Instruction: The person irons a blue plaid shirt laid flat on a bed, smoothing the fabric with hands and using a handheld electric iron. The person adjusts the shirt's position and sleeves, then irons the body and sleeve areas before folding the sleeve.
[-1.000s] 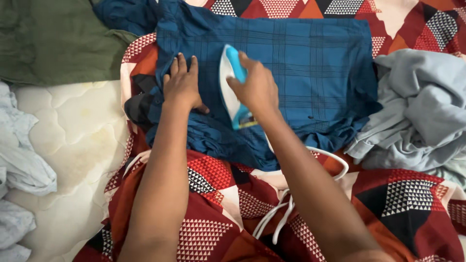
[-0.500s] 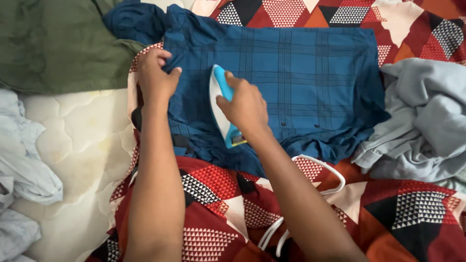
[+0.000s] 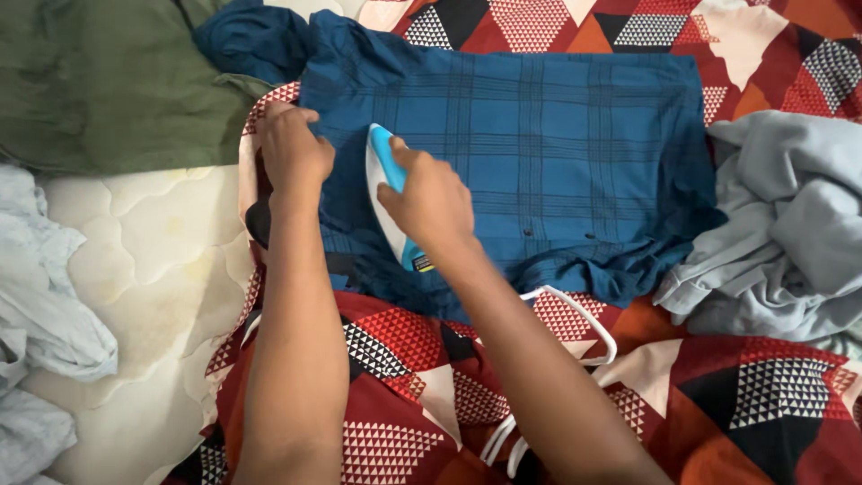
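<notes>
A dark blue checked shirt [image 3: 557, 153] lies spread flat on a red, black and white patterned sheet [image 3: 745, 377]. My right hand [image 3: 429, 199] grips the handle of a white and light blue iron [image 3: 384, 193], which rests on the shirt's left part. My left hand [image 3: 292, 148] pinches the shirt's left edge, just left of the iron. The iron's white cord [image 3: 575, 310] loops across the sheet under my right forearm.
A green garment [image 3: 99, 81] lies at the top left. A crumpled grey garment [image 3: 790, 224] sits right of the shirt. Pale blue clothes [image 3: 40, 314] are heaped at the left on a cream quilted mattress [image 3: 153, 260].
My left hand moved from flat on the shirt up to its left edge and took hold of it. The iron slid leftwards across the shirt with my right hand.
</notes>
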